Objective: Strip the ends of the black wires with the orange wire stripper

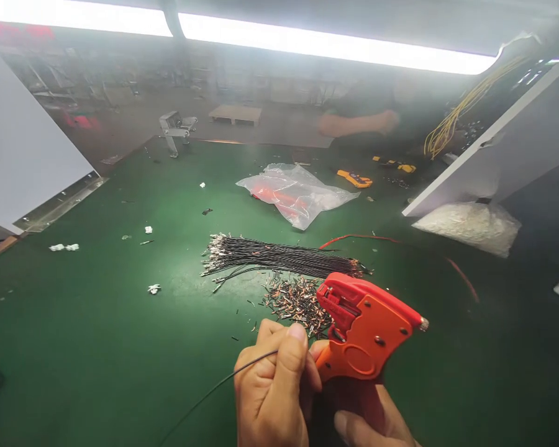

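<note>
The left hand's [272, 388] grip is pinched on a thin black wire [214, 386]; the right hand's [375, 422] grip is wrapped round a red-and-orange pistol-shaped hand tool [366, 335] just beside it. Beyond, the flat green counter [97, 335] bears loose black and copper-coloured clippings [293, 301], a bundle of black wires [279, 253], then a crumpled clear plastic bag [307, 195].

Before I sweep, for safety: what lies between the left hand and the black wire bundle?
A loose pile of wire scraps on the green table, in the head view.
</note>
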The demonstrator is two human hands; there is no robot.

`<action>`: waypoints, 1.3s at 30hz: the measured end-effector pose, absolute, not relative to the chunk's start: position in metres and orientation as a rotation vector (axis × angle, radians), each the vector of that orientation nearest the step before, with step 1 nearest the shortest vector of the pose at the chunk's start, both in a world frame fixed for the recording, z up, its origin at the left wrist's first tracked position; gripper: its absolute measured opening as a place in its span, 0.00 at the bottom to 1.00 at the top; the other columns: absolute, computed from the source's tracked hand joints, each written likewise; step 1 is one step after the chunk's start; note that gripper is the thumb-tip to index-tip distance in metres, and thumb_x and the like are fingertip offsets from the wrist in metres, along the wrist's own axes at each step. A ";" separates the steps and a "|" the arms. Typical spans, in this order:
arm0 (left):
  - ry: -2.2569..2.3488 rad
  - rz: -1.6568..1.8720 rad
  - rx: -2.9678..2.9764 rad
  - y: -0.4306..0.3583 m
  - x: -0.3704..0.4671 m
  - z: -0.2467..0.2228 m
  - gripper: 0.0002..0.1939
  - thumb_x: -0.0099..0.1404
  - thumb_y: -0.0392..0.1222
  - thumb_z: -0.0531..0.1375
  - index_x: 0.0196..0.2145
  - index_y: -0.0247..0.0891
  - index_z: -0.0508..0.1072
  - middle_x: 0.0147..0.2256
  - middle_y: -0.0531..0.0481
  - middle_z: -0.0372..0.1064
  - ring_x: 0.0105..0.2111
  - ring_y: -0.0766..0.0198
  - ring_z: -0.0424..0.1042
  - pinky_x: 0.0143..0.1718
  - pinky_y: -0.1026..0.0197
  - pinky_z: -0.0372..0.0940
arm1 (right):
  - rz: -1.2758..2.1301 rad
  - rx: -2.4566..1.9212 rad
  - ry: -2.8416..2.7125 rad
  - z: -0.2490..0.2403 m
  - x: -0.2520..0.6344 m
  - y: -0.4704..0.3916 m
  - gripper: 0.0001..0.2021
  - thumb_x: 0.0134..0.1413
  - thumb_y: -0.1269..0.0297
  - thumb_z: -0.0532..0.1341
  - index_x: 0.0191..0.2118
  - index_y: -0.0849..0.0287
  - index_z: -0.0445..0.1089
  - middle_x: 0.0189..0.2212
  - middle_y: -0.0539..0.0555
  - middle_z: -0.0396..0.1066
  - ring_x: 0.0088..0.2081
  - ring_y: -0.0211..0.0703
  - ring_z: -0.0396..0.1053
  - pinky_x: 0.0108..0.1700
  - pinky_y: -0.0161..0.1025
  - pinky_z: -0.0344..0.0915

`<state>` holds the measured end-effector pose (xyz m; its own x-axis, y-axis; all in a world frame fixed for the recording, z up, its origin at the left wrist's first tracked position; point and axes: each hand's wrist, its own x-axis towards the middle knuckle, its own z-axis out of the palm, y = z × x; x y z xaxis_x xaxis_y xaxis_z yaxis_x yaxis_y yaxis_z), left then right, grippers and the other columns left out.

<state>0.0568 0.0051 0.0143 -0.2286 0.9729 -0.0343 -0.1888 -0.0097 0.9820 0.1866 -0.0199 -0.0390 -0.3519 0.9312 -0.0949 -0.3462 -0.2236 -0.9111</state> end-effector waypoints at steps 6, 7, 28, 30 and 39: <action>1.239 1.539 1.248 0.006 0.055 0.011 0.27 0.73 0.41 0.52 0.14 0.40 0.63 0.15 0.56 0.59 0.19 0.68 0.58 0.27 0.58 0.59 | 1.772 -0.907 -0.961 -0.032 0.186 -0.026 0.18 0.51 0.49 0.67 0.46 0.52 0.73 0.40 0.58 0.73 0.47 0.60 0.70 0.48 0.52 0.64; 1.235 1.546 1.301 0.006 0.055 0.011 0.27 0.73 0.39 0.52 0.15 0.40 0.62 0.15 0.56 0.58 0.18 0.68 0.58 0.28 0.57 0.59 | 1.768 -0.906 -0.962 -0.032 0.186 -0.026 0.18 0.51 0.50 0.67 0.45 0.52 0.73 0.39 0.58 0.74 0.48 0.61 0.70 0.48 0.52 0.64; 1.343 1.686 1.623 0.007 0.067 -0.008 0.22 0.71 0.30 0.47 0.19 0.40 0.52 0.16 0.60 0.48 0.19 0.68 0.45 0.31 0.56 0.50 | 1.825 -0.956 -0.855 -0.035 0.181 -0.027 0.20 0.52 0.44 0.67 0.37 0.57 0.72 0.27 0.52 0.65 0.30 0.44 0.64 0.36 0.42 0.67; 1.339 1.701 1.637 0.007 0.067 -0.010 0.21 0.71 0.29 0.48 0.19 0.40 0.53 0.16 0.60 0.49 0.19 0.68 0.45 0.31 0.56 0.50 | 1.801 -0.995 -0.825 -0.033 0.180 -0.027 0.21 0.50 0.42 0.68 0.36 0.58 0.72 0.26 0.52 0.66 0.29 0.43 0.64 0.36 0.42 0.69; 1.289 1.606 1.751 0.005 0.064 -0.020 0.19 0.71 0.30 0.48 0.22 0.39 0.53 0.20 0.59 0.46 0.21 0.68 0.44 0.32 0.57 0.49 | 1.760 -1.017 -0.803 -0.030 0.178 -0.020 0.23 0.48 0.39 0.68 0.30 0.56 0.71 0.22 0.51 0.64 0.27 0.46 0.66 0.34 0.45 0.70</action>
